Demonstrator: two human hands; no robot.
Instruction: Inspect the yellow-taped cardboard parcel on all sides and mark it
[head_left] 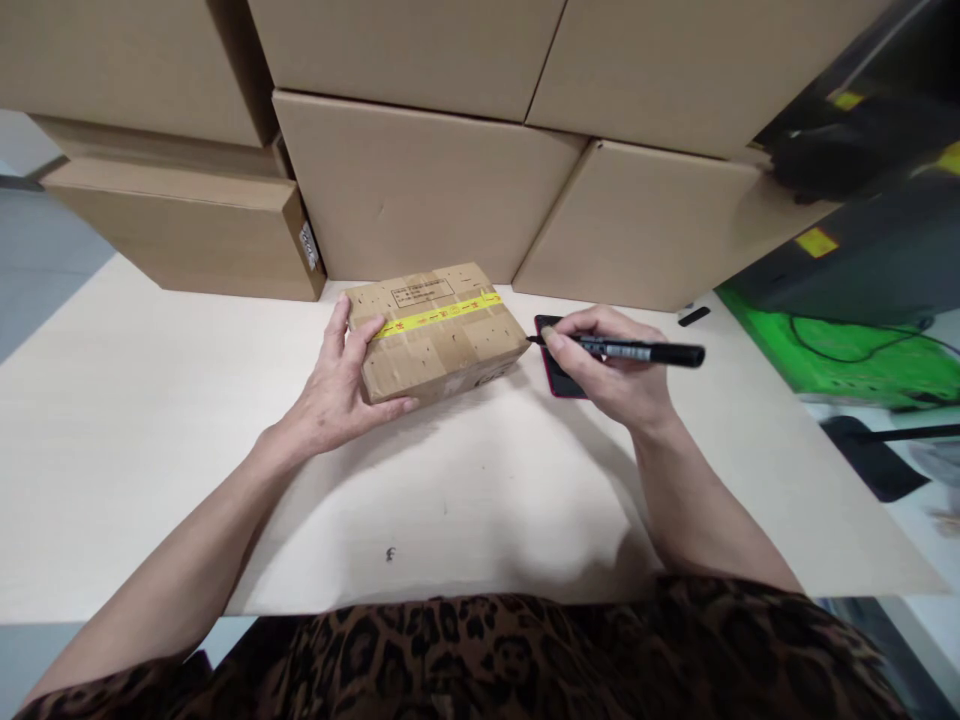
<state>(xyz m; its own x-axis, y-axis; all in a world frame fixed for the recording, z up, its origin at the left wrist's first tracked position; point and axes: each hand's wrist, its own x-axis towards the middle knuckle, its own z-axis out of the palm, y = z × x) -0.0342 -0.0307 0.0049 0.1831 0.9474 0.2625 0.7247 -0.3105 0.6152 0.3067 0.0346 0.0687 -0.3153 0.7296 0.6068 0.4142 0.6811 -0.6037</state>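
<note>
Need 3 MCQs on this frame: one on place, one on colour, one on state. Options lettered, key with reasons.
1. Where does the left hand rest?
A. on the small box's left end
B. on the phone
C. off the table

2. What colour is the tape across the small box?
A. blue
B. yellow
C. white

3. What is the state of the marker?
A. lying on the table
B. capped in a pocket
C. gripped in the right hand

Key: A, fingers lie on the box's left end; B, the strip is yellow; C, right-hand fingers wrap the marker, tip toward the box.
</note>
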